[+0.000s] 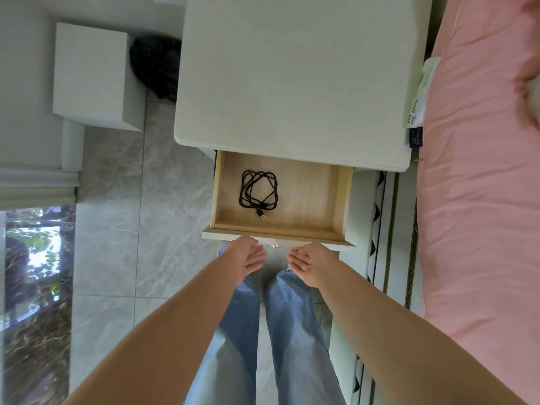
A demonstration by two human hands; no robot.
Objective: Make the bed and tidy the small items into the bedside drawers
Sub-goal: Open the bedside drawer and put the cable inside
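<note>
Two empty hands, left hand [247, 257] and right hand [306, 263], fingers apart, hover at the open drawer's [306, 197] front edge. Best to press evenly on both sides, so the coiled cable [258, 191] stays flat.

drawer [280, 197] rear hidden under the nightstand top [292, 77], tag [414, 112] lettering blurred

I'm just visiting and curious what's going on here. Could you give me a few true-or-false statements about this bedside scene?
1. The drawer is pulled open. True.
2. A coiled black cable lies in the drawer. True.
3. The left hand holds the cable. False: both the left hand and the right hand are empty, just in front of the drawer.
4. The bedding is blue. False: it is pink.
5. The nightstand top holds a lamp. False: nothing sits on it.
</note>
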